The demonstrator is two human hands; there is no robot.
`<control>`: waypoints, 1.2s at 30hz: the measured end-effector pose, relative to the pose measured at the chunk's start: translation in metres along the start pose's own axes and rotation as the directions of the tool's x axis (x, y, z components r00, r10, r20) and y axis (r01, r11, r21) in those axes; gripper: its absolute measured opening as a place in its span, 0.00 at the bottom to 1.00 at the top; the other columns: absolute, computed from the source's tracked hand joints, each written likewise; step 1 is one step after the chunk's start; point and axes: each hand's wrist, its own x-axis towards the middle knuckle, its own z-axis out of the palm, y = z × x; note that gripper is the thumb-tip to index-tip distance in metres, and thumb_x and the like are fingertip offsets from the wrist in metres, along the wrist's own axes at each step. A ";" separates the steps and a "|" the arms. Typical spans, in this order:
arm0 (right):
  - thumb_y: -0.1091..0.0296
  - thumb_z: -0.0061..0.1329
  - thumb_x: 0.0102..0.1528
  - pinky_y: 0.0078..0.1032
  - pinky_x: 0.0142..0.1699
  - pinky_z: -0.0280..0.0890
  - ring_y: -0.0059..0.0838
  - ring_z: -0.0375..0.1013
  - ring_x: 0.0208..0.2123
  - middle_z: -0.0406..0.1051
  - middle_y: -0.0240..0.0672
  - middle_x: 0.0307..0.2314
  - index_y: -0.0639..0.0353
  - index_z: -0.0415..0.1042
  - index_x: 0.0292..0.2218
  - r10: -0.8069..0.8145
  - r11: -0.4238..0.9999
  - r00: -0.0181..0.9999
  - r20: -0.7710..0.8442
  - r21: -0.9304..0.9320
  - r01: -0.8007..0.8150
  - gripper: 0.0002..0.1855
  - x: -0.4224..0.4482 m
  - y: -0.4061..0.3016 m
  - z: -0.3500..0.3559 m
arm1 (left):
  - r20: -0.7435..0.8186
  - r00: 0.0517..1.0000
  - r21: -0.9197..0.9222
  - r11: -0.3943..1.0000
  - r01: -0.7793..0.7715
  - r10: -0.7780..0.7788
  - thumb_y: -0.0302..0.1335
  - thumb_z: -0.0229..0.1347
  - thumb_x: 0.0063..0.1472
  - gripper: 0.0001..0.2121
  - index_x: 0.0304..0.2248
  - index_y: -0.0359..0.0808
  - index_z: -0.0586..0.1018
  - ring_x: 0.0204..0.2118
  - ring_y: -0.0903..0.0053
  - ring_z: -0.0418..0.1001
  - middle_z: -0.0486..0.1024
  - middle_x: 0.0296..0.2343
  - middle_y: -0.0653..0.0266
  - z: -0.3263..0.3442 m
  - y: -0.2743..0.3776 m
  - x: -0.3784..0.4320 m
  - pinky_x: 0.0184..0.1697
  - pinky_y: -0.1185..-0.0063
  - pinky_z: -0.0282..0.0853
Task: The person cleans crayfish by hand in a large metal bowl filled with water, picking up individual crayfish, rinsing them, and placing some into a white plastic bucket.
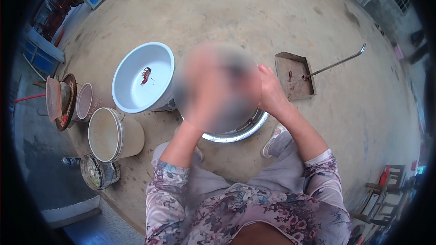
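Observation:
A blurred round patch hides most of my left hand [204, 103] and the fingertips of my right hand [273, 92]. Both hands are over a shiny metal basin [235, 138] between my feet, and its far side is hidden. The back of my right hand shows with the fingers curled, but what either hand holds cannot be seen. To the left is a pale blue plastic basin [131, 90] with a dark red crayfish [145, 76] on its bottom. It appears raised on something mostly hidden beneath it.
Right of the metal basin lies a dustpan [296, 86] with a long metal handle [340, 62] and small dark scraps. On the left are a cream bucket [133, 139], a dirty tub [110, 173] and a pink plastic basket [85, 101]. Wooden chairs [385, 189] stand at lower right.

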 end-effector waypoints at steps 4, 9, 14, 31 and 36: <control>0.78 0.49 0.32 0.31 0.33 0.60 0.35 0.64 0.27 0.64 0.33 0.19 0.60 0.64 0.18 0.023 1.000 1.000 -0.005 -0.009 -0.023 0.07 -0.006 0.007 0.004 | 0.023 0.999 -0.112 0.993 -0.028 0.031 0.30 0.66 0.29 0.30 0.39 0.48 0.74 0.51 0.64 0.54 0.60 0.49 0.64 0.005 0.000 -0.003 0.49 0.66 0.45; 0.77 0.49 0.32 0.31 0.34 0.60 0.35 0.64 0.26 0.64 0.33 0.18 0.59 0.64 0.18 0.051 0.998 0.999 0.006 0.032 -0.051 0.07 -0.009 0.009 0.011 | 0.155 0.979 -0.152 0.982 -0.112 0.135 0.28 0.64 0.29 0.20 0.30 0.43 0.79 0.41 0.73 0.63 0.72 0.35 0.74 0.019 -0.021 -0.009 0.42 0.70 0.49; 0.77 0.49 0.32 0.30 0.36 0.59 0.33 0.64 0.27 0.65 0.31 0.19 0.59 0.65 0.18 -0.003 0.999 0.999 0.037 0.032 0.002 0.07 -0.016 0.018 0.018 | 0.172 0.974 -0.251 0.963 -0.103 0.149 0.28 0.63 0.31 0.13 0.21 0.40 0.74 0.35 0.77 0.66 0.72 0.23 0.73 0.035 -0.029 -0.017 0.37 0.71 0.50; 0.73 0.48 0.34 0.31 0.42 0.58 0.30 0.66 0.30 0.66 0.29 0.18 0.56 0.66 0.18 0.112 0.988 0.974 0.195 0.085 -0.130 0.05 -0.026 0.037 -0.007 | 0.355 0.929 -0.095 0.993 -0.074 0.104 0.25 0.62 0.35 0.10 0.22 0.39 0.77 0.32 0.74 0.67 0.71 0.20 0.68 0.040 -0.044 -0.034 0.37 0.73 0.51; 0.71 0.49 0.38 0.30 0.39 0.61 0.34 0.69 0.30 0.70 0.34 0.21 0.57 0.70 0.21 0.375 0.922 0.888 0.265 -0.010 -0.386 0.04 -0.048 0.082 -0.024 | 0.384 0.920 -0.296 0.954 0.045 0.075 0.21 0.63 0.37 0.13 0.27 0.37 0.75 0.31 0.72 0.69 0.73 0.23 0.64 0.030 -0.054 -0.033 0.36 0.75 0.59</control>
